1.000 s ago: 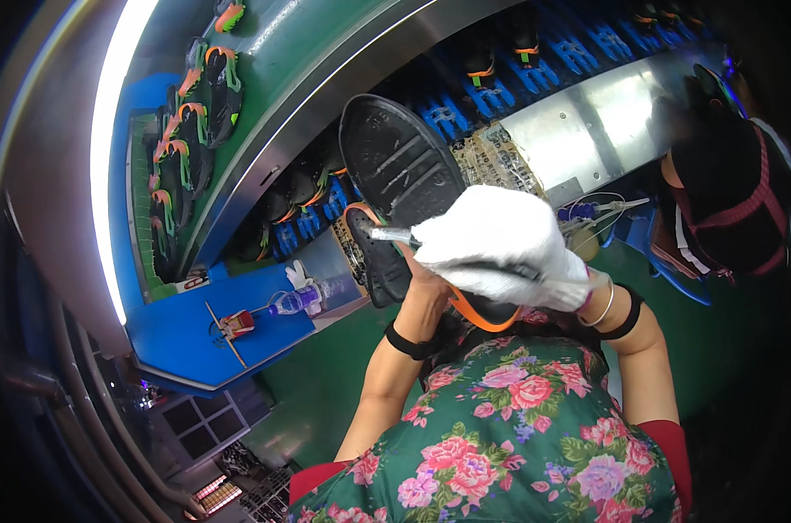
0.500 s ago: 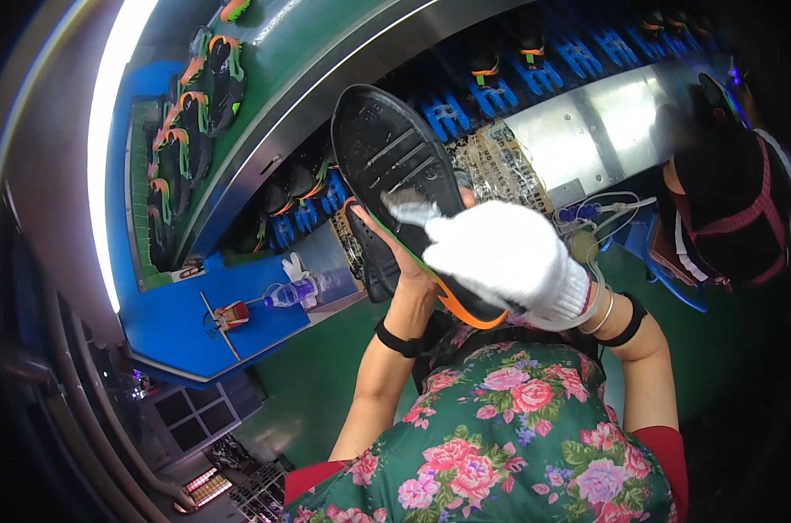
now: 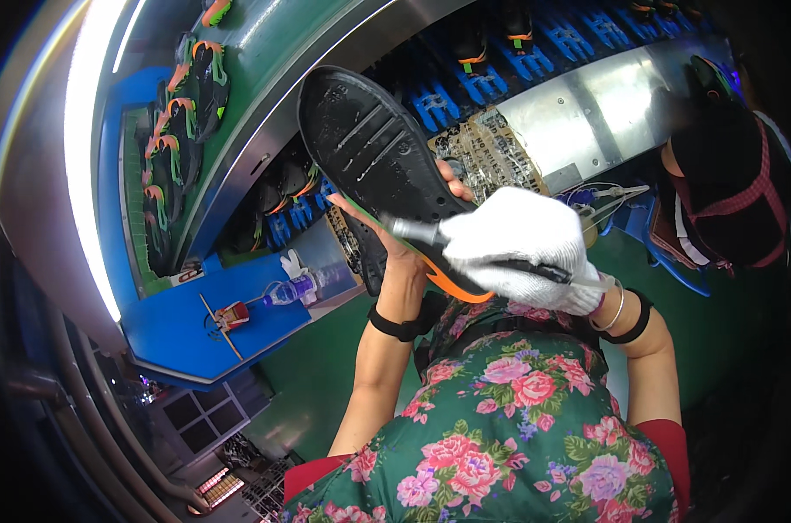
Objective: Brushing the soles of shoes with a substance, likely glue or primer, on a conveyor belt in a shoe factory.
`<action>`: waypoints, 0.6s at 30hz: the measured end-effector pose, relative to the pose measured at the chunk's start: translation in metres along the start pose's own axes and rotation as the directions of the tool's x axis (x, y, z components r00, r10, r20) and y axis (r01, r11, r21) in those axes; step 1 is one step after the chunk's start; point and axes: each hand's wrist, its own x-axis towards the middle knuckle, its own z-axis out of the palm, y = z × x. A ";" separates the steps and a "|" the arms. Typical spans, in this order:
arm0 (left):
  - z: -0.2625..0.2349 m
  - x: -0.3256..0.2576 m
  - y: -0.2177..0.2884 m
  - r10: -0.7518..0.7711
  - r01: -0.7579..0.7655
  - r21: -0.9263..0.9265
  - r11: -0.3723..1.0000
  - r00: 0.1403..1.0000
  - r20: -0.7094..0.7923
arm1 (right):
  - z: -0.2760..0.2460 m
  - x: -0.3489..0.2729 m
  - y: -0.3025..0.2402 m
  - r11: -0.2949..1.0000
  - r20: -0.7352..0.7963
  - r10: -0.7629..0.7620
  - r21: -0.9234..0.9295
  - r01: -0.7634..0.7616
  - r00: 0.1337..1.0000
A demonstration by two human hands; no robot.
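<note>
My left hand (image 3: 401,248) holds up a black shoe sole with an orange edge (image 3: 369,148), its tread facing me. My right hand (image 3: 522,248) wears a white glove and grips a thin brush (image 3: 417,232), whose tip lies against the sole near its middle. Both hands are raised in front of my flowered apron. A second dark sole (image 3: 365,253) shows just below the held one, partly hidden by my left hand.
A conveyor with blue holders (image 3: 535,52) carries black and orange shoes across the top. A glue-stained pad (image 3: 487,152) lies on a metal shelf (image 3: 622,96). A blue table (image 3: 186,331) at left holds a plastic bottle (image 3: 286,290). Another person in black (image 3: 726,192) sits at right.
The sole has been raised and tilted a little more toward me. My gloved right hand has slid the brush leftward along the sole.
</note>
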 end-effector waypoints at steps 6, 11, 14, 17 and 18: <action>0.017 0.016 0.004 0.076 -0.079 -0.043 0.996 0.995 -0.062 | 0.009 -0.008 0.001 0.986 0.032 -0.135 -0.096 0.137 0.990; 0.015 0.025 0.013 0.110 -0.111 -0.048 0.993 0.994 -0.021 | -0.005 -0.003 0.010 1.000 -0.018 0.005 0.008 -0.005 1.000; 0.013 0.030 0.016 0.111 -0.113 -0.044 0.993 0.993 -0.035 | -0.004 -0.003 0.007 0.993 0.063 -0.076 -0.083 0.081 0.995; 0.015 0.034 0.018 0.120 -0.121 -0.066 0.990 0.993 -0.019 | -0.007 0.002 0.010 0.984 0.027 0.067 0.166 -0.071 0.997; 0.011 0.034 0.020 0.122 -0.123 -0.063 0.990 0.992 -0.025 | -0.006 -0.001 0.014 0.978 -0.019 0.115 0.176 -0.110 0.993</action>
